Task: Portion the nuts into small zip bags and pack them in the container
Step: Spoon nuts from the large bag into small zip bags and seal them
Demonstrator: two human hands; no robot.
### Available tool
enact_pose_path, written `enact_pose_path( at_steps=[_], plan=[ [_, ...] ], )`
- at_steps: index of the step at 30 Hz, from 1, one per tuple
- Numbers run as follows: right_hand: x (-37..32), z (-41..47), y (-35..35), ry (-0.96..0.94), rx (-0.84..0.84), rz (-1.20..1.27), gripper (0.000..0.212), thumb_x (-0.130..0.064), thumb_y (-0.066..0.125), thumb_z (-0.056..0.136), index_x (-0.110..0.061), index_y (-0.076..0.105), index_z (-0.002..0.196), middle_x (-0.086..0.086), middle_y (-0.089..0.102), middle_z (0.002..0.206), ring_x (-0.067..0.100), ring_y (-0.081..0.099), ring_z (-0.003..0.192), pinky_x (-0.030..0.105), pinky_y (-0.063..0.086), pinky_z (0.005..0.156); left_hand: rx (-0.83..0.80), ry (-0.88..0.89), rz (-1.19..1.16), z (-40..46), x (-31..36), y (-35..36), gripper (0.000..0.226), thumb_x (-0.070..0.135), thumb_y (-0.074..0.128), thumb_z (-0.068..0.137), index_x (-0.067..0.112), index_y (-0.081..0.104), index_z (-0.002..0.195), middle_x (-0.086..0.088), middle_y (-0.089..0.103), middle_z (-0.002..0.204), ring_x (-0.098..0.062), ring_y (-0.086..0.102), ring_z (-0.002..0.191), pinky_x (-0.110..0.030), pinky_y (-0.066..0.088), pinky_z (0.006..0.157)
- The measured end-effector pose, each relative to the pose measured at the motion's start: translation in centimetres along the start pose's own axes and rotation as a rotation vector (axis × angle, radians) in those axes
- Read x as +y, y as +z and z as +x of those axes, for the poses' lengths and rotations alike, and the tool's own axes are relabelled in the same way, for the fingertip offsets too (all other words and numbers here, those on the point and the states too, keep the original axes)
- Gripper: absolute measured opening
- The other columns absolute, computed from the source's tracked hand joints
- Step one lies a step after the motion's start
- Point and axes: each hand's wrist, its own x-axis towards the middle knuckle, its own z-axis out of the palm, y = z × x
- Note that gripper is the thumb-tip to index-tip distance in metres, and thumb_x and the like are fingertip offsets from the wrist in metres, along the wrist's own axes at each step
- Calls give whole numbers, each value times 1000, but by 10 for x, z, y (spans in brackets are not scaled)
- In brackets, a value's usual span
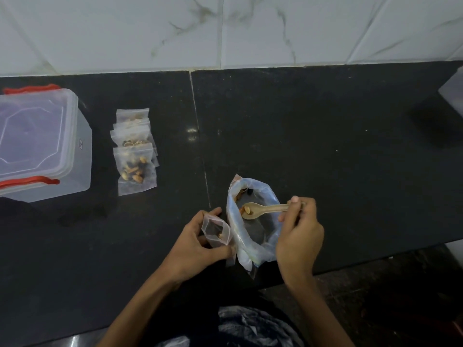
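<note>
My left hand [198, 244] holds a small clear zip bag [216, 230] with its mouth open; a nut or two lie inside it. My right hand [298, 231] grips the handle of a wooden spoon [260, 209], whose bowl carries a couple of nuts over the open large plastic bag [250, 229] of nuts. The large bag stands right beside the small one, near the counter's front edge. Several filled small zip bags [135, 151] lie overlapping in a row at the left. A clear lidded container [42, 144] with red clips stands at the far left.
Everything rests on a black stone counter [325, 146] backed by a white marble-tiled wall [225, 31]. A pale plastic object [454, 91] pokes in at the right edge. The counter's front edge runs diagonally at lower right, above a dark floor.
</note>
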Motion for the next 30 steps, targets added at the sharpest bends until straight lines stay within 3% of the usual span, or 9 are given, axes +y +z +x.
enact_pose_path(
  at_steps=[3,7,10,14,17,21,25,30],
  plan=[
    [-5,-5,9,-22,-62,-21,23,-32,33,98,-22,48,84,-11,56,57,4,55,49,28,45,46,-51,7,12,4,1,-1,61,31,81,53,6,53,101,10,64,116,-8,65,101,-20,52,82],
    [-5,-5,10,49,-113,22,26,-29,35,100,-20,50,81,-10,57,58,5,55,50,19,43,47,-81,-11,48,8,2,-1,49,12,82,64,4,51,101,4,69,101,-13,67,95,-20,52,79],
    [-3,-2,6,157,-141,92,31,-29,34,100,-18,51,78,-7,58,60,1,56,57,16,43,51,-75,-27,35,8,2,-1,41,-2,76,71,2,51,103,-1,68,105,-9,66,96,-17,51,79],
    [2,-1,2,229,-129,165,34,-28,35,101,-12,54,77,-5,58,62,1,53,54,13,41,53,-68,-42,5,7,2,-1,43,2,77,69,7,53,105,5,66,113,-4,64,101,-17,51,80],
    [10,1,-2,283,-94,218,37,-29,35,100,-9,55,77,-4,58,61,4,48,50,20,39,53,-49,-39,-5,7,1,-1,46,5,79,67,9,53,105,6,66,115,-7,64,103,-24,52,84],
    [17,7,-10,314,-55,255,36,-30,35,100,-8,56,81,-4,58,62,2,50,52,20,39,56,22,8,42,0,3,2,46,6,80,69,15,58,107,3,69,103,-12,67,95,-25,54,80],
    [12,11,-25,294,-13,285,32,-32,35,100,-18,54,79,-2,58,64,6,46,49,22,39,51,151,129,120,-10,11,5,47,-2,75,71,21,58,108,7,68,96,-12,68,87,-21,54,75],
    [-20,11,-48,121,43,371,27,-30,36,100,-25,52,78,-4,58,63,5,52,54,11,43,52,233,256,153,-14,23,10,56,1,78,69,21,55,116,15,66,100,-3,65,92,-11,49,76]
  ],
)
